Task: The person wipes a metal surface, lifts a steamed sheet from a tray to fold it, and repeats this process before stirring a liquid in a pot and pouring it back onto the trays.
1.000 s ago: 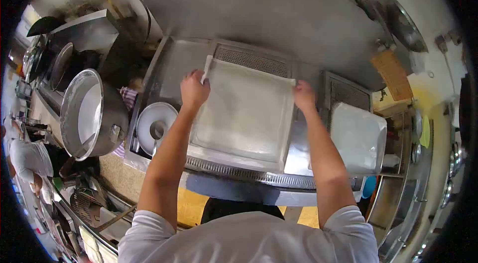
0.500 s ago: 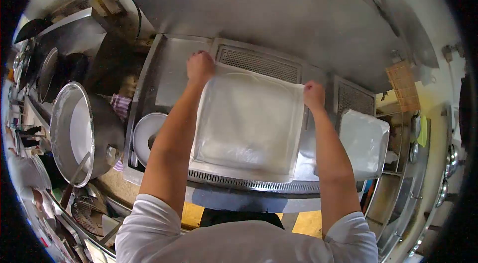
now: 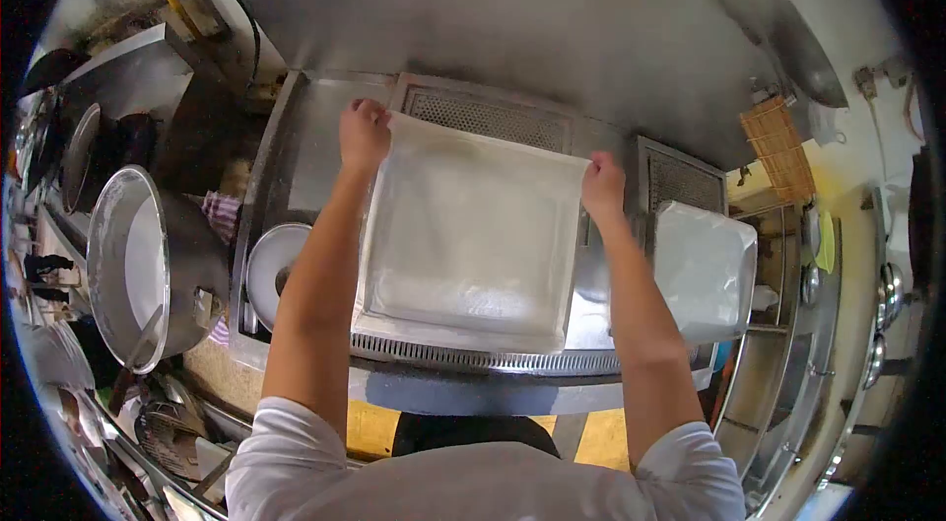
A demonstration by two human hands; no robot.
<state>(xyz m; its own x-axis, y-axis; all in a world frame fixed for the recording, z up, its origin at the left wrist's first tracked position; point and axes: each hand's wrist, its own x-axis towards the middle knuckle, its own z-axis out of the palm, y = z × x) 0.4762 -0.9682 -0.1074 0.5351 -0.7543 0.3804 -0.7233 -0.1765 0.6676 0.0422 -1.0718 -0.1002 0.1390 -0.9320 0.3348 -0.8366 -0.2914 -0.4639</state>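
White sheet (image 3: 473, 225) on steel steamer top (image 3: 325, 127), far corners pinched by left grip (image 3: 364, 132) & right grip (image 3: 603, 186).

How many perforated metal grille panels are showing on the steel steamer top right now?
2 in view. One perforated metal grille panel lies behind the square white-lined tray, along its far edge. The second grille panel sits right of it, behind the white plastic-covered tray. More may be hidden beneath trays.
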